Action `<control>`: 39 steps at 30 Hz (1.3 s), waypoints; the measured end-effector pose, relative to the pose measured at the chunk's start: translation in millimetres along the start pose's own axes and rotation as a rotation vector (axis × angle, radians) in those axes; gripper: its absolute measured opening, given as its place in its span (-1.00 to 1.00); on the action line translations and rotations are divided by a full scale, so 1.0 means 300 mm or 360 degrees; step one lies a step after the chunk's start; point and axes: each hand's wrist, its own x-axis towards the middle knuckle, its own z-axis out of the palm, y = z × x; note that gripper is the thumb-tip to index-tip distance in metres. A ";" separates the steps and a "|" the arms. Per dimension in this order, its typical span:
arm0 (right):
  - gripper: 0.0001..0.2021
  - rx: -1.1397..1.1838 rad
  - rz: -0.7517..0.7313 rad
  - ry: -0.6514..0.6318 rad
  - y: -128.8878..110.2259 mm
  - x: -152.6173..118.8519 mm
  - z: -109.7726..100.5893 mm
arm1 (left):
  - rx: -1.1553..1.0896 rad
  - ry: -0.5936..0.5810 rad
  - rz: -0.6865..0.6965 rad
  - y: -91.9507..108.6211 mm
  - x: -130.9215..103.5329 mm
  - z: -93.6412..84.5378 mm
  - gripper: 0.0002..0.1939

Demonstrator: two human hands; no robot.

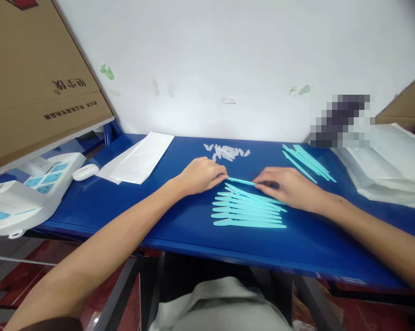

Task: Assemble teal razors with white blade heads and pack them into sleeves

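My left hand point(204, 175) pinches one end of a slim turquoise eyebrow razor point(241, 181) between thumb and fingertips. The other end is gripped by my right hand point(279, 185), so the razor lies nearly level between them. Any small part under my left fingertips is hidden. Just below, several similar turquoise razors point(248, 216) form a row, heads to the left, with the upper ones crossing each other. A loose heap of small translucent blade caps point(226, 152) lies beyond my left hand. Several more razors point(309, 161) lie slanted at the far right.
On the blue table point(179, 225), white paper sleeves point(141, 158) and a white earbud case point(85, 172) lie left, near a white and blue device point(55, 184). A cardboard box point(38, 78) leans at left. White plastic bags point(393, 161) are piled right. A white wall point(207, 59) stands behind.
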 end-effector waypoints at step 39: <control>-0.83 0.0067 0.0338 0.0210 0.024 -0.009 0.007 | -0.0071 -0.0207 -0.0433 -0.111 -0.047 -0.006 -0.53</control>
